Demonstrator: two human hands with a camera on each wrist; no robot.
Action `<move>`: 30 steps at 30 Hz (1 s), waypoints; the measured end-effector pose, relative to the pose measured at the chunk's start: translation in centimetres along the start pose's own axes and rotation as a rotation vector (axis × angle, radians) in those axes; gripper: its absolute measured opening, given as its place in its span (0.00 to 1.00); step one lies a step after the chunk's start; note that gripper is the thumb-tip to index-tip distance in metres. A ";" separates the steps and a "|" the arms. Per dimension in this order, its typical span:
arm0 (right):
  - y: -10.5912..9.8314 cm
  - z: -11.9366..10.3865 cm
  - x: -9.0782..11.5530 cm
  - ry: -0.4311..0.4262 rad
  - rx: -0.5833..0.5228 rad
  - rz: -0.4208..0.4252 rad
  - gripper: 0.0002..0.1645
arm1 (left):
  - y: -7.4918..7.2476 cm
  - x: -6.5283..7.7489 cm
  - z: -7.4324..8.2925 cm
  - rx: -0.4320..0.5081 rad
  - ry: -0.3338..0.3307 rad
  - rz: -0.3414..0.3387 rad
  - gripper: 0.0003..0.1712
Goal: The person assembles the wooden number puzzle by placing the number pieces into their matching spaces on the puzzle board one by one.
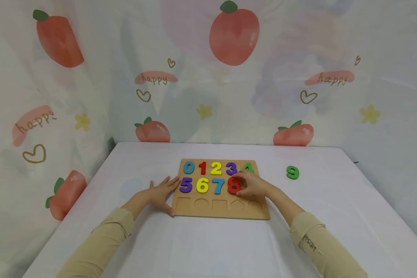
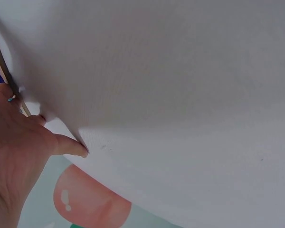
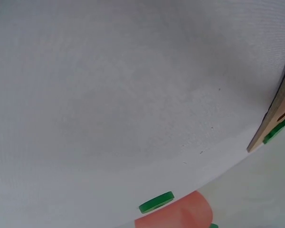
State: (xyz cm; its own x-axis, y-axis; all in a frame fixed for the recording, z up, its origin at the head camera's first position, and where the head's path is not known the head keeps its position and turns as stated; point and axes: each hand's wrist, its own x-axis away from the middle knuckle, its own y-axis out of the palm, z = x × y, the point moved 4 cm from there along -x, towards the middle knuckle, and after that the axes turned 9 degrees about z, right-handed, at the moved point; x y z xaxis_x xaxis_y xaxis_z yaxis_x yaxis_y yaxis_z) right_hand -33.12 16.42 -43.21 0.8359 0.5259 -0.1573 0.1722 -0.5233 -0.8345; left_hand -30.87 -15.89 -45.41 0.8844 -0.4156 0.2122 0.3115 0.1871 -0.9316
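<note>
A wooden number board [image 1: 213,213] lies on the table with coloured numerals in its upper two rows. My right hand [image 1: 251,184] pinches the red number 8 [image 1: 234,186] by its top and bottom, over the right end of the second row; whether the piece sits fully in its recess I cannot tell. Spread flat, my left hand [image 1: 162,194] touches the board's left edge with its fingers, thumb at the near corner. The left wrist view shows this same hand [image 2: 19,142] beside the board's edge. Right of the board lies a green number 9 [image 1: 293,172].
Beside the 8 are a blue 7 [image 1: 218,186], a yellow 6 [image 1: 202,185] and a purple 5 [image 1: 185,185]. A green 4 [image 1: 248,167] is partly covered by the right hand. The near row has shape recesses [image 1: 219,204]. Patterned cloth walls [image 1: 208,96] surround the white table [image 1: 219,247].
</note>
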 end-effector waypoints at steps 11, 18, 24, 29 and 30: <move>0.3 0.2 0.3 -0.001 0.042 -0.041 0.35 | -0.2 0.0 0.7 -0.014 -0.002 -0.008 0.71; 0.5 0.2 0.4 0.039 0.000 -0.050 0.35 | 0.0 -0.3 0.4 -0.015 0.001 -0.017 0.72; 0.7 0.0 0.2 0.025 -0.016 -0.019 0.34 | 0.4 -0.4 -0.4 -0.009 -0.001 -0.011 0.73; 0.8 -0.3 0.1 0.027 0.020 -0.014 0.32 | 0.4 -0.3 -0.4 0.011 0.013 0.007 0.73; 0.8 -0.2 0.2 0.040 0.022 -0.014 0.32 | 0.4 -0.4 -0.4 0.014 0.019 0.012 0.72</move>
State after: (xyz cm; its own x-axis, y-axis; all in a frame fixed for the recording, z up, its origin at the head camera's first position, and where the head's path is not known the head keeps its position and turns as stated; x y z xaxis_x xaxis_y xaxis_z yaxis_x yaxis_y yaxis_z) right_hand -32.74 15.96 -43.75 0.8536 0.5056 -0.1252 0.1724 -0.5011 -0.8480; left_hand -31.18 -15.98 -45.99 0.8814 -0.4299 0.1957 0.3060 0.2042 -0.9299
